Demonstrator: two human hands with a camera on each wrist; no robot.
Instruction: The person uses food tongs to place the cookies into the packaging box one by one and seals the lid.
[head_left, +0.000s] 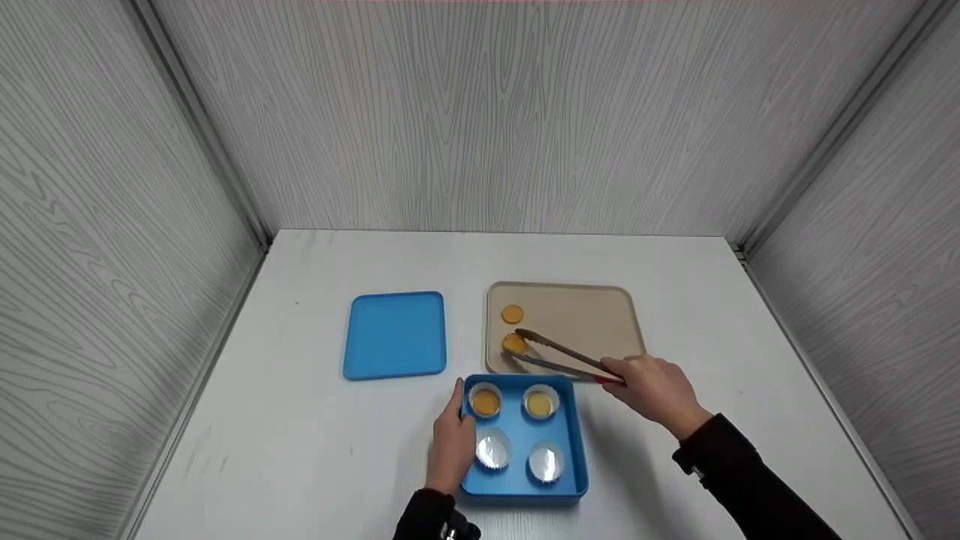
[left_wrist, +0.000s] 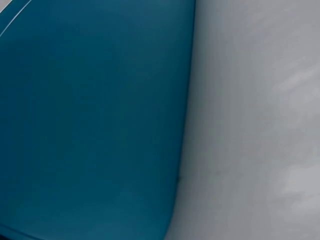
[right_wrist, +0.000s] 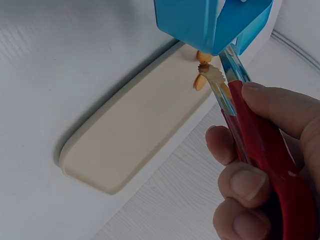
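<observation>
Head view: right hand [head_left: 660, 391] grips tongs [head_left: 559, 356] around cookie [head_left: 514, 343]; left hand [head_left: 452, 442], fingers straight, steadies box [head_left: 579, 450]. Next: squeeze, lift.

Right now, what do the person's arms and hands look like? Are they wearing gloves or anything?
No gloves: both hands are bare. The left hand and the right hand each come out of a long black sleeve that ends at the wrist. Near the cuff of the right black sleeve there is a small pale mark, too small to make out. No rings or watch can be seen, and the fingernails look short and plain.
</observation>
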